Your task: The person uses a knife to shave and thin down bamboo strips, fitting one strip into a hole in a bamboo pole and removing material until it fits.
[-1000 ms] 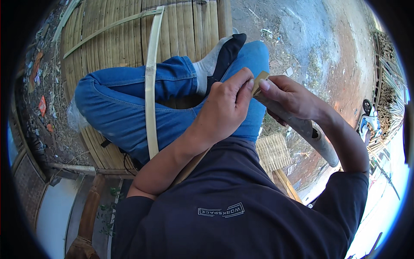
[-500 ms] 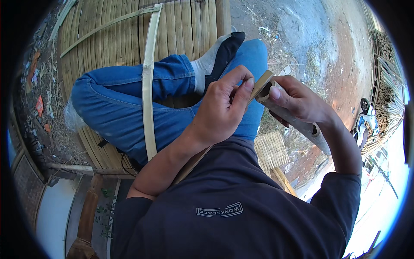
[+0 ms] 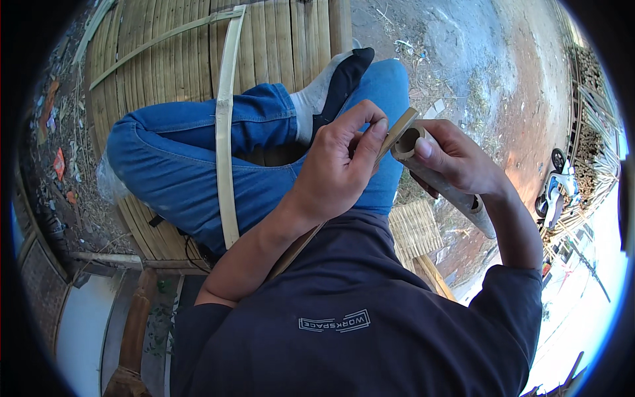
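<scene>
The person's left hand [image 3: 344, 159] is pinching a thin wooden strip [image 3: 402, 128] between thumb and curled fingers, and the strip's end is poking out toward the right. The right hand [image 3: 462, 155] is wrapping around a hollow tube [image 3: 455, 193], its open mouth sitting just beside that end; whether they are touching, one cannot tell. A long pale slat [image 3: 226, 142] is lying across the jeans [image 3: 172, 149], above the slatted platform [image 3: 165, 59].
</scene>
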